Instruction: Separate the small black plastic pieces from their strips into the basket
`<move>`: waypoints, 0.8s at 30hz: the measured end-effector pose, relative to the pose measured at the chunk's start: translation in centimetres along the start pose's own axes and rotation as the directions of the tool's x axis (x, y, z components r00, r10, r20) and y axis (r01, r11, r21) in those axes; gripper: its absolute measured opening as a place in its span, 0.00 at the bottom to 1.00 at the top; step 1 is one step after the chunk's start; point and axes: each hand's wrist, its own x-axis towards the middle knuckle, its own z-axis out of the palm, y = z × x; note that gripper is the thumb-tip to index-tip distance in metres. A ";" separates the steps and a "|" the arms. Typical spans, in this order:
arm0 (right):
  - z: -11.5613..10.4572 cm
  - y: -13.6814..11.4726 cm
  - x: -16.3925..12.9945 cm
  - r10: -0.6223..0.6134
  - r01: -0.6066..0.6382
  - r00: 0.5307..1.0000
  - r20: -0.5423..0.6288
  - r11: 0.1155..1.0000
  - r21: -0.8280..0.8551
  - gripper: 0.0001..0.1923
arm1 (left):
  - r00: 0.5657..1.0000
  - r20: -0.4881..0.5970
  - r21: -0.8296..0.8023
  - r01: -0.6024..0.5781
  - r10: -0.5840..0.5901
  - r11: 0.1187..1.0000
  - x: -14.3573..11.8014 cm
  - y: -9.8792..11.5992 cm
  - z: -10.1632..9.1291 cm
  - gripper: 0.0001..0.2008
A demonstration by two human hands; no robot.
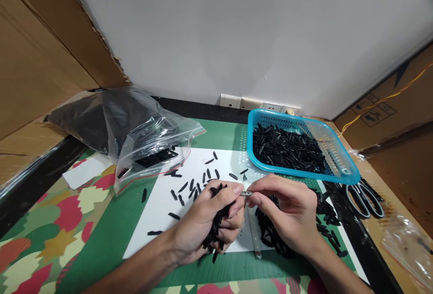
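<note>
My left hand is closed around a bunch of small black plastic pieces, with its thumb and forefinger pinching one piece at the top. My right hand meets it from the right, its thumb and forefinger pinching the same small dark piece. Both hands hover over a white sheet strewn with several loose black pieces. A thin grey metal bar lies on the sheet under my right hand, beside a heap of black pieces.
A blue plastic basket full of black pieces stands at the back right. A clear zip bag with black pieces lies at the back left. Scissors rest right of the basket. Cardboard flanks both sides; a wall socket strip runs behind.
</note>
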 end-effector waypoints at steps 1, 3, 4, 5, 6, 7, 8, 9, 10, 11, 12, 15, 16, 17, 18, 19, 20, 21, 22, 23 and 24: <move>0.0 -0.1 0.1 -0.004 0.004 1.000 0.008 1.000 0.008 0.03 | 1.000 -0.002 0.002 -0.009 0.009 1.000 0.0 0.0 0.0 0.26; 0.1 -0.2 0.1 -0.007 0.007 1.000 0.010 1.000 0.025 0.02 | 1.000 -0.004 0.009 -0.021 0.021 1.000 0.0 0.0 -0.1 0.26; 0.1 -0.2 0.1 -0.007 0.007 1.000 0.007 0.999 0.033 0.03 | 1.000 -0.003 0.012 -0.024 0.024 1.000 0.0 0.1 -0.1 0.25; 0.2 -0.2 0.1 -0.005 0.005 1.000 0.003 0.999 0.039 0.03 | 1.000 -0.001 0.013 -0.026 0.026 1.000 0.0 0.1 0.0 0.25; 0.2 -0.1 0.1 -0.004 0.004 1.000 -0.002 0.999 0.044 0.03 | 1.000 0.003 0.015 -0.028 0.028 0.999 0.0 0.1 0.0 0.25; 0.2 -0.1 0.1 -0.002 0.002 1.000 -0.005 0.999 0.047 0.04 | 1.000 0.007 0.016 -0.030 0.030 0.999 0.0 0.1 0.0 0.25; 0.1 -0.1 0.1 -0.001 0.001 1.000 -0.006 0.999 0.049 0.04 | 1.000 0.009 0.013 -0.030 0.029 0.999 0.0 0.1 0.1 0.25; 0.1 -0.1 0.0 0.003 -0.002 1.000 -0.007 0.999 0.050 0.04 | 1.000 0.007 0.009 -0.027 0.027 1.000 0.0 0.1 0.1 0.25; 0.1 0.0 0.0 0.006 -0.006 1.000 -0.007 0.999 0.050 0.04 | 1.000 0.003 0.002 -0.023 0.023 1.000 0.0 0.1 0.1 0.25; 0.2 0.0 0.0 0.010 -0.009 1.000 -0.006 0.999 0.049 0.04 | 1.000 -0.002 -0.005 -0.018 0.018 1.000 0.0 0.1 0.1 0.25; 0.2 0.0 0.0 0.013 -0.013 1.000 -0.004 0.999 0.048 0.04 | 1.000 -0.006 -0.011 -0.012 0.012 1.000 0.0 0.1 0.2 0.25; 0.3 0.1 0.0 0.013 -0.013 1.000 0.000 0.999 0.035 0.04 | 1.000 -0.011 -0.016 -0.001 0.001 1.000 0.0 0.1 0.2 0.25; 0.3 0.1 0.0 0.005 -0.005 1.000 0.002 1.000 0.025 0.04 | 1.000 -0.010 -0.017 -0.002 0.002 1.000 0.0 0.1 0.2 0.25; 0.1 0.2 0.1 -0.005 0.005 1.000 0.004 1.000 0.008 0.04 | 1.000 -0.007 -0.019 -0.003 0.002 1.000 0.0 0.1 0.2 0.25; -0.1 0.2 0.2 -0.016 0.016 1.000 0.007 1.000 -0.017 0.04 | 1.000 -0.004 -0.026 -0.004 0.003 1.000 0.0 0.1 0.2 0.25; -0.4 0.2 0.3 -0.025 0.026 0.999 0.020 0.998 -0.053 0.03 | 1.000 -0.002 -0.036 -0.007 0.007 0.999 0.1 0.1 0.1 0.25; -0.9 0.3 0.5 -0.031 0.036 0.998 0.054 0.995 -0.095 0.02 | 1.000 -0.006 -0.051 -0.014 0.013 0.999 0.1 0.1 0.0 0.24; -1.4 0.3 0.7 -0.031 0.046 0.993 0.110 0.989 -0.137 0.02 | 1.000 -0.016 -0.067 -0.021 0.020 0.998 0.2 0.2 -0.1 0.24; -1.9 0.3 0.9 -0.019 0.052 0.982 0.186 0.984 -0.173 0.03 | 0.999 -0.029 -0.083 -0.027 0.025 0.996 0.2 0.3 -0.2 0.24; -2.4 0.4 1.1 -0.001 0.058 0.961 0.275 0.978 -0.201 0.05 | 0.999 -0.041 -0.096 -0.033 0.029 0.995 0.3 0.4 -0.3 0.24; -2.8 0.4 1.2 0.025 0.065 0.930 0.367 0.971 -0.229 0.07 | 0.998 -0.053 -0.104 -0.038 0.032 0.994 0.4 0.5 -0.4 0.24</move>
